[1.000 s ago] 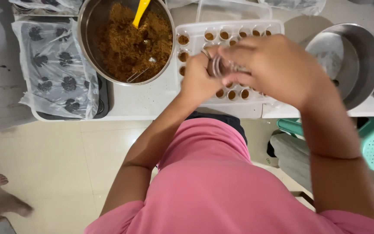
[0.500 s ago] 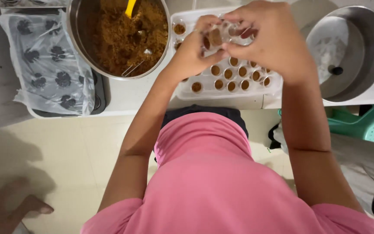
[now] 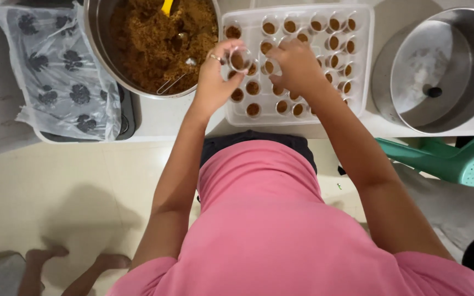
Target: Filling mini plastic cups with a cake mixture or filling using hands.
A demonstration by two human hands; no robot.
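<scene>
Both hands have parted since half a second ago, when they were pressed together above the tray; the cup now sits in the left one alone.

Far to the left of the left hand lies a crinkled clear plastic bag (image 3: pixel 56 71) printed with dark flowers, draped over a dark tray on the white table (image 3: pixel 171 118). Just left of that hand stands a big round steel pot (image 3: pixel 97 49), smooth and shiny, filled with a coarse, crumbly brown mixture (image 3: pixel 154 38); a yellow utensil handle (image 3: pixel 167 6) sticks out of it.

The left hand (image 3: pixel 212 82), with a ring on one finger, is closed around a small clear plastic cup (image 3: pixel 240 59) holding a brown filling, lifted at the tray's left edge. Just right of it, the right hand (image 3: pixel 297 68) rests curled, fingers down, over the cups in the tray; whether it grips one I cannot tell.

Under both hands is a rectangular translucent plastic tray (image 3: pixel 366 60) with rounded corners, packed with rows of small round filled cups (image 3: pixel 252 109). Well right of the right hand sits a round steel lid (image 3: pixel 440 71), lying upside down, with a dark knob at its centre.
</scene>
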